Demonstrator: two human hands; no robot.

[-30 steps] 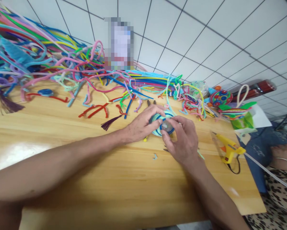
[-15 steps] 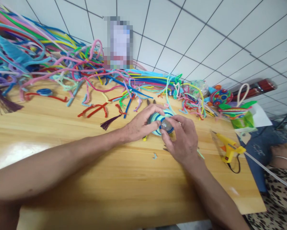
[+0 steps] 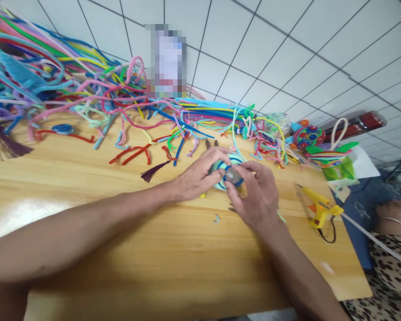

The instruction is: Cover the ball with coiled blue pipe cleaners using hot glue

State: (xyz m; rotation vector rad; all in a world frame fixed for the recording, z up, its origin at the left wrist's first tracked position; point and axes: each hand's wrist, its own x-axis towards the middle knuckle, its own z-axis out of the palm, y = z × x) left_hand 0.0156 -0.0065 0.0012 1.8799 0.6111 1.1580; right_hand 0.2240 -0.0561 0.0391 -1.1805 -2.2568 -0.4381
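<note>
Between my two hands is a rounded object wound with mint-green and blue pipe cleaner (image 3: 217,184), with a bare greyish, shiny patch on its near right side. My left hand (image 3: 205,174) grips it from the left, thumb and fingers pressed to its surface. From the right, my right hand (image 3: 258,189) holds it with thumb and forefinger around the bare patch. A light-green pipe cleaner (image 3: 234,129) rises behind the object. Partly hidden under my right hand lies a dark pointed tool tip (image 3: 232,209). Two dark prongs (image 3: 212,143) stick out behind my left hand.
Pipe cleaners (image 3: 96,84) in many colours pile along the tiled wall. A yellow glue gun (image 3: 320,206) lies to the right, near a decorated ball (image 3: 308,135). A dark tassel (image 3: 154,171) rests left of my hands. Another person's arm (image 3: 392,216) shows at the right edge.
Both hands stay on the wound object, with only a slight shift of the fingers. The object is turned a little, and less of its left side shows.
</note>
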